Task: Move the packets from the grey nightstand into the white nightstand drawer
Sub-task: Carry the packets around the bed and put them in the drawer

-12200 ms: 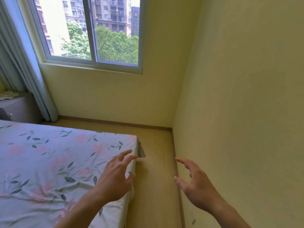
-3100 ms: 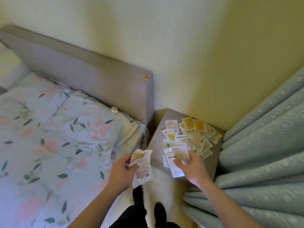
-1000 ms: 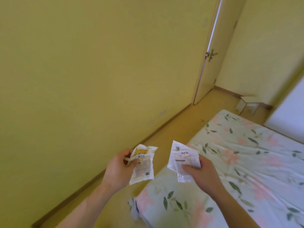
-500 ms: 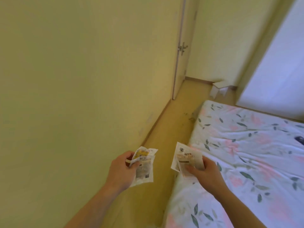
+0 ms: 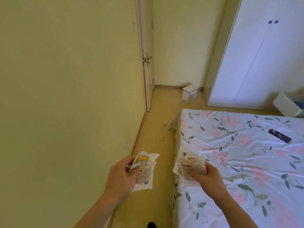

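Observation:
My left hand [image 5: 120, 176] grips a small bunch of clear packets with yellow print [image 5: 144, 170], held over the floor strip beside the bed. My right hand [image 5: 206, 177] pinches a few white and tan packets [image 5: 190, 163] above the bed's left edge, thumb on top. A white open box-like piece [image 5: 287, 106] shows at the far right beyond the bed; whether it is the white nightstand drawer I cannot tell. The grey nightstand is out of view.
A bed with a floral sheet [image 5: 238, 162] fills the right side, a dark phone [image 5: 279, 135] lying on it. A narrow wooden floor aisle [image 5: 158, 129] runs between bed and yellow wall toward a door [image 5: 147, 63]. A small white stool [image 5: 189, 93] and white wardrobe [image 5: 263, 55] stand beyond.
The view has swung right along the aisle, bringing the wardrobe, stool and phone into sight. Both hands keep the same packets, taken from the grey nightstand three seconds ago.

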Motion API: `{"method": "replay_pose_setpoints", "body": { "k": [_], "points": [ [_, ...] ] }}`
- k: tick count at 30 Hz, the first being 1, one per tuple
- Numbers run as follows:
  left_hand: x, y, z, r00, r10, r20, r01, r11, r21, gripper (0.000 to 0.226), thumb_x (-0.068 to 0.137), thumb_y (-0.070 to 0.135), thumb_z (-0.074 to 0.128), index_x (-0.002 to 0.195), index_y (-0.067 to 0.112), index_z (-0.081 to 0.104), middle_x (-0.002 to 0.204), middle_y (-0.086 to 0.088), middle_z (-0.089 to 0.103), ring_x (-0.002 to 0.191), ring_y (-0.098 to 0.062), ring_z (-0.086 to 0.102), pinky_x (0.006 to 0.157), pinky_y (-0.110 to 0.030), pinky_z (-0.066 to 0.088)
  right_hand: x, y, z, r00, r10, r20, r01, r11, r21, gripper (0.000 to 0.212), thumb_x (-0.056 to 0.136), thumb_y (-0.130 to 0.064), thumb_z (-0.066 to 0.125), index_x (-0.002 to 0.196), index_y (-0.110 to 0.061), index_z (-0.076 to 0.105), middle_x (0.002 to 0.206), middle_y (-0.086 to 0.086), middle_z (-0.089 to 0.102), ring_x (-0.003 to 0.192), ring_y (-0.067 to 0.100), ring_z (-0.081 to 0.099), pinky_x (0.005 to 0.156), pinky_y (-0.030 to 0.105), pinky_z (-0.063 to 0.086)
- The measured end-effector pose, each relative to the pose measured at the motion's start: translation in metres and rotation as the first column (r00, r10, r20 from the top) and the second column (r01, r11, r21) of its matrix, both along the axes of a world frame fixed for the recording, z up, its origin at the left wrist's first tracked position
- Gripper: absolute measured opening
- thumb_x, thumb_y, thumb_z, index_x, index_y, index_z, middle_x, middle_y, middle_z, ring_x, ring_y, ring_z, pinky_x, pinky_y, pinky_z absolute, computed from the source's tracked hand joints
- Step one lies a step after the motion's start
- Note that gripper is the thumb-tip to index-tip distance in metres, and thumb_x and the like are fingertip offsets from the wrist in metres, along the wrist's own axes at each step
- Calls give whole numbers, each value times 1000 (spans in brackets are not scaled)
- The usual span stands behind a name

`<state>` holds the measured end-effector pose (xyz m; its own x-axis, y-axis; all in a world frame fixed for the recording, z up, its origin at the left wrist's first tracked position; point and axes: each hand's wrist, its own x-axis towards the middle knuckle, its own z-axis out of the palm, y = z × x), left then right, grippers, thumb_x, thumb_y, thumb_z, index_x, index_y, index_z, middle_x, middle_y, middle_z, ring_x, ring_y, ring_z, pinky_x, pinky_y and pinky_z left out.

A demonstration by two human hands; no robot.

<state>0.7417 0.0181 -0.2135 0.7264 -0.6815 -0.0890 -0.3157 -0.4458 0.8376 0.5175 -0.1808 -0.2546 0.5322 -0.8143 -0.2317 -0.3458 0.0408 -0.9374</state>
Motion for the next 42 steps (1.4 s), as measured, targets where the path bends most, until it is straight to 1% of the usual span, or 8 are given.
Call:
{"method": "replay_pose_setpoints", "body": {
  "k": [8, 13, 17, 24, 30, 36, 40, 42],
  "points": [
    [97, -167, 18, 988, -155, -22, 154, 987, -48, 18, 96, 16, 67, 96, 33, 74, 88, 18, 74, 77, -1, 69, 57, -17, 51, 67, -130, 25, 990, -141, 6, 141, 989, -46, 20, 89, -17, 79, 105, -29, 75, 92, -17, 79, 84, 1, 74, 71, 18, 53],
    [141, -264, 27, 970, -241, -32, 238, 969, -69, 20, 97, 16, 66, 92, 34, 75, 87, 21, 74, 77, -4, 69, 57, -20, 52, 92, -202, 42, 977, -214, 6, 214, 974, -79, 20, 89, -23, 78, 107, -33, 76, 92, -16, 79, 83, 1, 74, 80, 29, 58],
    [181, -345, 26, 951, -306, -49, 302, 950, -81, 25, 96, 13, 66, 94, 36, 75, 89, 19, 75, 81, -7, 71, 68, -32, 59, 119, -261, 35, 956, -292, -11, 290, 954, -78, 20, 88, -27, 79, 106, -35, 76, 93, -16, 79, 86, 3, 75, 83, 33, 59],
    [264, -495, 27, 906, -423, -22, 420, 903, -89, 19, 97, 18, 66, 94, 35, 75, 87, 19, 75, 79, -3, 70, 62, -25, 56, 190, -380, 34, 925, -380, -7, 379, 923, -74, 17, 88, -16, 78, 102, -27, 78, 91, -9, 80, 88, 11, 76, 84, 33, 60],
    [295, -664, 29, 840, -537, -74, 530, 843, -94, 16, 97, 20, 68, 99, 34, 74, 87, 14, 75, 77, -1, 71, 53, -15, 51, 211, -480, 38, 839, -543, -41, 537, 837, -104, 11, 86, -24, 82, 96, -25, 77, 85, -7, 79, 81, 12, 76, 81, 41, 62],
    [303, -808, 17, 737, -667, -110, 666, 744, -49, 17, 97, 18, 66, 96, 33, 76, 88, 21, 75, 78, -1, 71, 59, -23, 55, 215, -576, 26, 734, -677, -59, 671, 736, -87, 10, 83, -24, 84, 91, -22, 79, 79, -2, 79, 76, 16, 75, 79, 42, 62],
    [330, -886, 11, 749, -650, -126, 652, 758, -34, 17, 98, 18, 66, 101, 31, 76, 89, 20, 76, 80, 1, 71, 58, -17, 54, 241, -653, 15, 714, -696, -74, 691, 718, -79, 7, 85, -20, 81, 91, -22, 77, 76, -7, 78, 72, 9, 73, 73, 26, 61],
    [349, -917, 13, 770, -622, -142, 624, 781, -31, 17, 97, 18, 68, 104, 31, 76, 91, 17, 77, 81, 0, 72, 60, -17, 55, 262, -690, 12, 736, -672, -83, 668, 741, -74, 8, 86, -18, 81, 90, -23, 76, 77, -7, 78, 72, 10, 74, 72, 32, 62]
  ]
}}
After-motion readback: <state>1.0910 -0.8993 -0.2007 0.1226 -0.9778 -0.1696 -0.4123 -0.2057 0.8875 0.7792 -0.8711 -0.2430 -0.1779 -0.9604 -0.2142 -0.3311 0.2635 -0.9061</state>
